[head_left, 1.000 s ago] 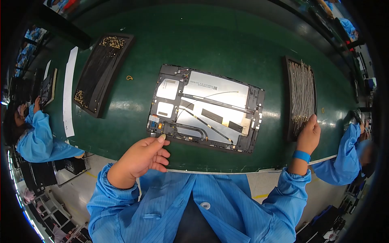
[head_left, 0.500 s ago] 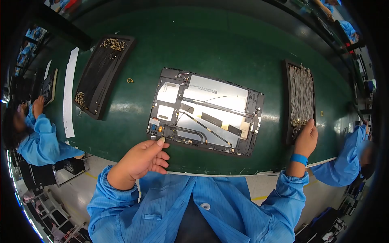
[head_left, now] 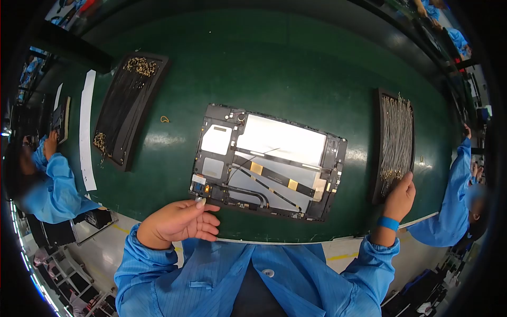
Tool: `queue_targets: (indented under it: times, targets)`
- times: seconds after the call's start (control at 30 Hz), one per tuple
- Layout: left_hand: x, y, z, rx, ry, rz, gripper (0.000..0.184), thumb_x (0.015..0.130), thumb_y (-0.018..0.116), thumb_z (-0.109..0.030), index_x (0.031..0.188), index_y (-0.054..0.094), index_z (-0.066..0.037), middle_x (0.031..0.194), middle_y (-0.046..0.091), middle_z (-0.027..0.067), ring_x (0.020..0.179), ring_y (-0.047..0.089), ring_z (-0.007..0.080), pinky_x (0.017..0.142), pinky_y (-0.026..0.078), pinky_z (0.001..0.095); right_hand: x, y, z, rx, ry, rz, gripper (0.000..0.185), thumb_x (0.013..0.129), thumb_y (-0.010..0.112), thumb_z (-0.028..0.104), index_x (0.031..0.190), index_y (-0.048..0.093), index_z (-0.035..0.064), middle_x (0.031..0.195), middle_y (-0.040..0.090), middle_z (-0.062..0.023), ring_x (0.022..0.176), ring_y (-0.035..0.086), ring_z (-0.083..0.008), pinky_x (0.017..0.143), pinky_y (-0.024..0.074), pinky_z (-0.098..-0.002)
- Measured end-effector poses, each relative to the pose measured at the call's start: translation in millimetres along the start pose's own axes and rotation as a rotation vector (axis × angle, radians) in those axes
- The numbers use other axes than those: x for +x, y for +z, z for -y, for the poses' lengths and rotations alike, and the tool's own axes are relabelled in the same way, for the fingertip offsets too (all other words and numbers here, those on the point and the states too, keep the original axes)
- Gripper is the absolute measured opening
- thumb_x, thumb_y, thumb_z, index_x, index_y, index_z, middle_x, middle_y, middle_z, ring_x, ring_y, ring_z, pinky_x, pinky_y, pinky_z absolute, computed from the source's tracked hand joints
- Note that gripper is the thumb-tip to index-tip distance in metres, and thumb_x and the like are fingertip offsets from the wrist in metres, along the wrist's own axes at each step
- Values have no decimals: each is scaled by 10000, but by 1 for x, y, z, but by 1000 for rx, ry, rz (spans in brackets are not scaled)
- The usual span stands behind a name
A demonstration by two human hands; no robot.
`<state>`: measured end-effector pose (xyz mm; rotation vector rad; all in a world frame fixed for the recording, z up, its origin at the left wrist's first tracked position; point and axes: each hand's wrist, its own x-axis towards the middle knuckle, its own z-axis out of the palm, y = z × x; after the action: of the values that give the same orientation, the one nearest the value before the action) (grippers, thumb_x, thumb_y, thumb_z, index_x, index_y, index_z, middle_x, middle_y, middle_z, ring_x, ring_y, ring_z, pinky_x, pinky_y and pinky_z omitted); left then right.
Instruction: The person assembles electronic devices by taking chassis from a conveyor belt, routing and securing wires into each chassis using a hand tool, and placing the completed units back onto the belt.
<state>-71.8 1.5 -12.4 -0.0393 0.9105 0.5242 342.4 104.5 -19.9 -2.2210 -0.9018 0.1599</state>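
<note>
An opened tablet-like device (head_left: pixel 280 134) with dark frame, silvery plates and thin black cables lies on the green table (head_left: pixel 253 68). My left hand (head_left: pixel 185 219) has its thumb and forefinger closed at the device's lower left corner, the other fingers loosely curled below. At the right, my right hand (head_left: pixel 398 201), with a blue wristband, is closed at the lower end of a dark tray (head_left: pixel 377 148) of grey cables (head_left: pixel 397 137). Its fingertips are partly hidden, and whether they grip the tray or cable ends does not show.
A dark tray (head_left: pixel 138 127) of black cables with gold ends lies at left, beside a white paper strip (head_left: pixel 87 132). A yellow loop (head_left: pixel 165 119) lies near that tray. Persons in blue sit at the left (head_left: pixel 58 185) and right (head_left: pixel 446 211).
The view has shifted, so the device and trays appear lower. A black cable's lie and the dark strips on the device look different. The right co-worker's arm has moved up.
</note>
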Motion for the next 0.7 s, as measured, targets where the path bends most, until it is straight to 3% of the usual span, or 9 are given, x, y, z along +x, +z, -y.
queue_targets:
  times: [0.13,0.23,0.27,0.4,0.5,0.53,0.63,0.7]
  targets:
    - [0,0,0,78,-37,-25,416,862,377,-320,1080,386,35,933,512,166,841,539,234,753,454,367,3,-1,-4,185,112,17,486,802,458,431,863,539,-44,788,554,-92,706,494,-149,672,404,-272]
    - [0,12,-4,269,-89,-126,417,860,392,-311,1079,407,44,960,502,169,847,534,226,761,451,347,3,-5,4,143,77,-38,475,806,455,426,856,536,-39,775,543,-79,690,475,-138,653,399,-263]
    - [-2,21,-9,462,-127,-147,427,858,405,-303,1102,417,47,969,506,152,851,534,198,761,441,299,5,-6,5,64,-19,-111,435,814,455,405,801,530,-23,708,522,-56,633,449,-113,604,383,-240]
    - [11,42,-12,709,-96,110,477,872,357,-314,1173,347,56,1072,466,174,940,513,210,827,397,294,-12,-18,40,250,-88,-57,336,836,450,330,685,479,32,591,438,-5,520,365,-63,501,336,-201]
    - [25,55,-19,689,-179,119,484,874,343,-325,1188,335,44,1088,456,174,982,489,206,858,369,286,-37,-12,60,478,-185,304,264,842,451,264,703,484,42,613,476,-15,522,404,-66,484,358,-209]
    - [27,58,-19,594,-210,90,495,873,342,-332,1192,325,48,1099,447,178,1006,471,209,878,348,284,-48,-9,73,457,-118,443,224,838,459,223,708,485,44,630,498,-28,529,423,-71,484,371,-217]
    - [34,67,-17,457,-133,47,502,873,341,-333,1182,328,62,1111,438,186,1017,463,221,880,347,288,-78,9,100,599,-19,851,151,821,495,158,730,499,38,684,552,-52,573,477,-85,521,400,-222]
    - [44,68,-13,385,-15,42,489,869,366,-321,1173,341,62,1090,462,170,995,475,222,837,386,288,-90,21,102,583,-69,1016,132,811,517,151,749,511,34,686,556,-43,607,494,-86,562,410,-218]
